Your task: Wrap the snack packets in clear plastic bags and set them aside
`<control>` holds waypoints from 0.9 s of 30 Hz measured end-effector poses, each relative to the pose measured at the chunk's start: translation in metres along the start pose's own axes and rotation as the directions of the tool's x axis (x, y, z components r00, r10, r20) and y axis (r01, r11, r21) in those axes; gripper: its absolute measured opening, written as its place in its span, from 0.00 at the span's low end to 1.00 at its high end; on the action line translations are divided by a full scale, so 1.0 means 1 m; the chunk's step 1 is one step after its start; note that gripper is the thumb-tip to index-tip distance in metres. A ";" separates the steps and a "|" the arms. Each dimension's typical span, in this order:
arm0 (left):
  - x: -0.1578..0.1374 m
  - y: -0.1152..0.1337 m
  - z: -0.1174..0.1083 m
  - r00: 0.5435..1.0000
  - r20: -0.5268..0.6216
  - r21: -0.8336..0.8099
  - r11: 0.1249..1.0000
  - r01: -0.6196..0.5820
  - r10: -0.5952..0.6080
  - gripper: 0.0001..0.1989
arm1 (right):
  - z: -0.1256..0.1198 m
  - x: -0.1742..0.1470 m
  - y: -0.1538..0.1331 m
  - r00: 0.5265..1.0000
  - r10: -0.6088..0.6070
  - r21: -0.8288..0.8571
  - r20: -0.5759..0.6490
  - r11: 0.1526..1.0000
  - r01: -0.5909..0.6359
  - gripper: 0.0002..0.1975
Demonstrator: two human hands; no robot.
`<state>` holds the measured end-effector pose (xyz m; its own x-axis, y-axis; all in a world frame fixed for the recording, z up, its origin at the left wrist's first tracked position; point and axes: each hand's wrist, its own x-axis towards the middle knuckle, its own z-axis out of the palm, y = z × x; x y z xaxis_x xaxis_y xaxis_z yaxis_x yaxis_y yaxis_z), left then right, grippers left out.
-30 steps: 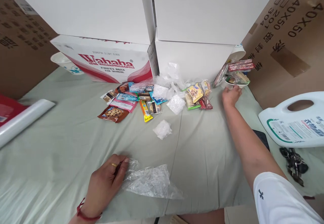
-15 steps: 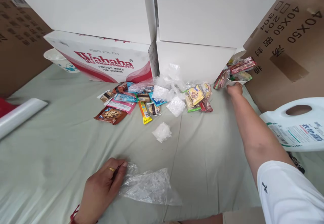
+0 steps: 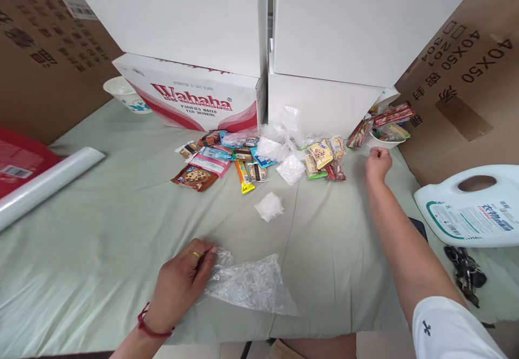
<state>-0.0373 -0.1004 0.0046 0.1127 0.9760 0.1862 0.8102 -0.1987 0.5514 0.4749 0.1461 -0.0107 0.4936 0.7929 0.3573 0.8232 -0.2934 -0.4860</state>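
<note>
One clear plastic bag [image 3: 255,286] lies at the lower centre of the frame, its left end pinched by the left hand [image 3: 184,275]. Toward the right edge, the right hand [image 3: 378,164] has curled fingers just below a white bowl [image 3: 386,144] heaped with packets [image 3: 392,114]; I cannot tell whether it grips anything. Wrapped snacks [image 3: 244,155] spread mid-frame on the cloth-covered surface [image 3: 130,229].
</note>
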 end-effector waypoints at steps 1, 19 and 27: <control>0.000 -0.001 0.000 1.000 0.004 0.000 1.000 0.002 -0.002 0.20 | 0.002 -0.012 -0.007 1.000 0.007 0.048 0.000 0.999 -0.007 0.33; -0.005 -0.011 0.006 0.992 -0.039 -0.026 0.992 -0.122 0.121 0.16 | -0.030 -0.089 -0.101 0.939 -0.179 -0.026 0.293 0.980 0.195 0.38; -0.005 -0.011 0.005 0.995 -0.004 -0.018 0.995 -0.095 0.095 0.18 | -0.059 -0.101 -0.031 0.981 0.122 0.407 0.152 0.897 -0.175 0.40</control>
<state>-0.0443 -0.1028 -0.0062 0.1871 0.9524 0.2407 0.7852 -0.2923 0.5459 0.4162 0.0438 0.0148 0.5418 0.8233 0.1695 0.5378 -0.1846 -0.8227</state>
